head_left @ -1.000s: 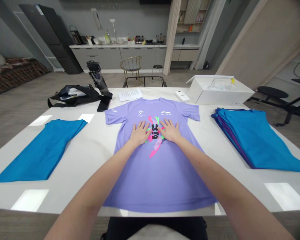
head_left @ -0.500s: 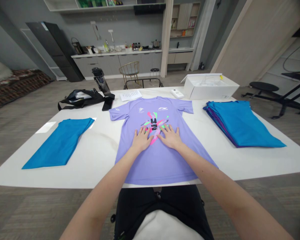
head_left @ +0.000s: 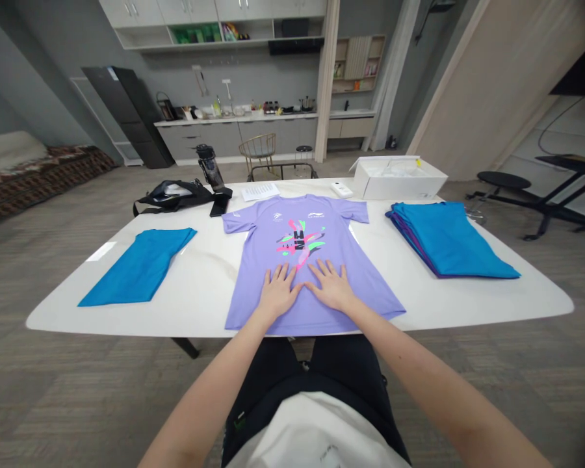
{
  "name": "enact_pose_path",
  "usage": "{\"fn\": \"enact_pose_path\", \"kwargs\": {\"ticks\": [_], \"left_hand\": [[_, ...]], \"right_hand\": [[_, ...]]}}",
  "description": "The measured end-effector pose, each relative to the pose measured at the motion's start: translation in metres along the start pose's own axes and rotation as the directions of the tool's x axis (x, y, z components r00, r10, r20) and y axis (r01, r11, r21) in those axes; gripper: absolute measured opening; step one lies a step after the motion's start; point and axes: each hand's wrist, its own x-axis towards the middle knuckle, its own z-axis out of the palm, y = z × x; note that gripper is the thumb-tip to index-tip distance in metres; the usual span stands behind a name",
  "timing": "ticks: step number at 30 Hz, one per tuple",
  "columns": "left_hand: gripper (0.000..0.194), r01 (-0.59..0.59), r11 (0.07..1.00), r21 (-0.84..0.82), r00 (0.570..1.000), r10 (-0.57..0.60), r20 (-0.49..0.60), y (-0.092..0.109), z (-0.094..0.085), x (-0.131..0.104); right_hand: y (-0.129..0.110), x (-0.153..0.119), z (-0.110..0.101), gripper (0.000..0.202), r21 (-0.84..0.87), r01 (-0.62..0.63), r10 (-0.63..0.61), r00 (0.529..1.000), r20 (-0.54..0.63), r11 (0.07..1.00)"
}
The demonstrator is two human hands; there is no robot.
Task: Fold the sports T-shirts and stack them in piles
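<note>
A purple T-shirt [head_left: 273,253] with a colourful printed chest lies spread face up on the white table [head_left: 205,279], its collar away from me and its hem along the near edge. My left hand [head_left: 279,290] rests flat on the shirt's lower middle, fingers spread. Beside it, my right hand [head_left: 332,286] also lies flat on the fabric, palm down with fingers apart. The two thumbs nearly meet below the print. Neither hand grips anything.
A folded blue garment [head_left: 139,268] lies at the left; a stack of folded blue and purple garments [head_left: 451,240] is at the right. Toward the back are a black bag [head_left: 175,196], a bottle [head_left: 210,169], a phone [head_left: 219,205], a paper sheet [head_left: 260,190], and a white box [head_left: 400,179].
Both hands have slid down the shirt toward me, from over the print to below it, staying flat. The camera view has tilted up, showing more of the kitchen wall.
</note>
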Motion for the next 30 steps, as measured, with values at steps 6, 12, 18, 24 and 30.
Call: {"fn": "enact_pose_path", "kwargs": {"ticks": [6, 12, 18, 24, 30], "left_hand": [[0.072, 0.037, 0.999, 0.000, 0.999, -0.037, 0.017, 0.002, -0.003, -0.027], [0.072, 0.063, 0.998, 0.000, 0.997, -0.063, 0.033, 0.004, -0.006, -0.034], [0.072, 0.061, 0.998, 0.001, 0.997, -0.061, 0.049, 0.009, -0.007, -0.051], [0.070, 0.062, 0.998, 0.025, 0.997, -0.063, 0.048, 0.012, -0.005, -0.071], [0.060, 0.058, 0.997, 0.060, 0.998, -0.057, -0.013, 0.020, -0.019, -0.067]], "right_hand": [[0.012, -0.032, -0.004, 0.074, -0.010, -0.054, 0.054, 0.998, -0.018, 0.999], [0.015, -0.050, -0.004, 0.072, -0.013, -0.071, 0.071, 0.997, -0.026, 0.997], [0.025, -0.069, -0.006, 0.067, 0.006, -0.068, 0.068, 0.997, -0.035, 0.998], [0.042, -0.101, -0.003, 0.065, -0.046, -0.107, 0.105, 0.994, -0.033, 0.993], [0.041, -0.099, -0.020, 0.057, -0.040, -0.145, 0.142, 0.987, -0.075, 0.989]]}}
